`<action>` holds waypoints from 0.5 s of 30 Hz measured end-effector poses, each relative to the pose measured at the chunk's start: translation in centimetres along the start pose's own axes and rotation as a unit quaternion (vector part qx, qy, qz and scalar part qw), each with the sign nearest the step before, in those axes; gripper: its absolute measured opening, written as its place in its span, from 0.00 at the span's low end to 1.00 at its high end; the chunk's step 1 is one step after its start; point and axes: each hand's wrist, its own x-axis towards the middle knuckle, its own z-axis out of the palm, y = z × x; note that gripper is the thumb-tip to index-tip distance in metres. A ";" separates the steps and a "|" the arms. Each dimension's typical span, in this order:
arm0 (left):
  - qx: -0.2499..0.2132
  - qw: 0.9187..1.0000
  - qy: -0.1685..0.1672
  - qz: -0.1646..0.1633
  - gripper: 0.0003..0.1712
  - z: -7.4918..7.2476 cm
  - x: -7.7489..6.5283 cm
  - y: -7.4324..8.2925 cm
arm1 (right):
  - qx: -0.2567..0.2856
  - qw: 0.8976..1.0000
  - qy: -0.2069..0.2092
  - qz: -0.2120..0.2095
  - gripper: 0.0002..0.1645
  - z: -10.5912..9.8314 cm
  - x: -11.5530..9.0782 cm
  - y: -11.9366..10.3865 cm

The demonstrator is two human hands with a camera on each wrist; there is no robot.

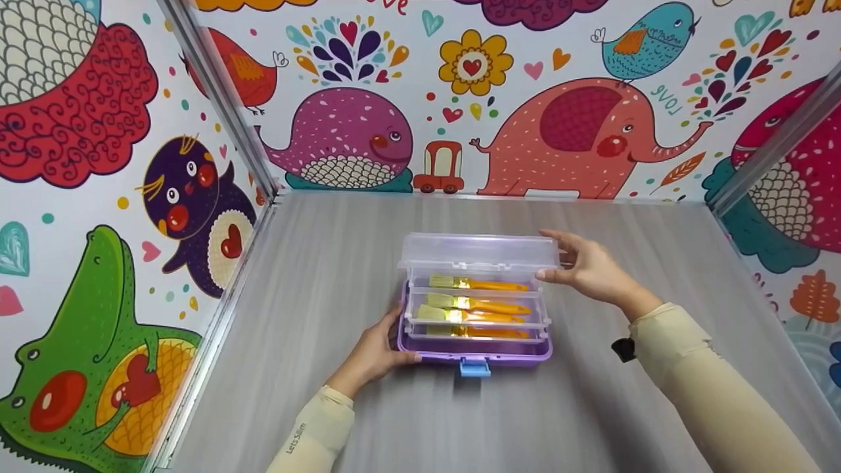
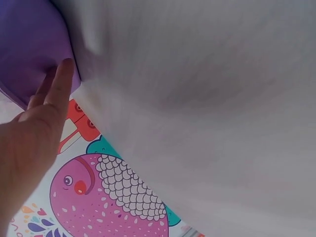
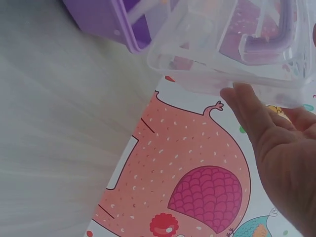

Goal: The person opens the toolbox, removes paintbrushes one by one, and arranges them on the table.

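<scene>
A purple storage box with a blue latch stands on the table, its clear lid raised and tilted back. Tiered clear trays inside hold several paintbrushes with orange handles and pale bristles, handles to the right. My left hand holds the box by its front left corner, thumb at the front rim; in the left wrist view its fingers press on the purple wall. My right hand grips the lid's right edge between thumb and fingers. The right wrist view shows the lid's handle.
The grey wood-look table is bounded by printed panels with cartoon animals. The back panel stands behind the box, the left panel and the right panel at the sides. Metal strips line the panel corners.
</scene>
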 end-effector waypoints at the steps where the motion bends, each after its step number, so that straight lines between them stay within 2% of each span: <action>1: 0.004 1.000 0.001 0.001 0.65 0.0 0.0 0.0 | 0.000 1.000 0.000 -0.001 0.52 -0.1 0.1 0.0; 9: -0.015 1.000 0.000 0.006 0.65 0.2 0.1 0.0 | -0.001 1.000 0.021 0.006 0.50 -0.1 0.7 0.5; 15: -0.018 1.000 0.000 0.004 0.64 0.1 0.2 -0.2 | 0.029 0.998 0.051 -0.010 0.47 0.7 0.9 1.1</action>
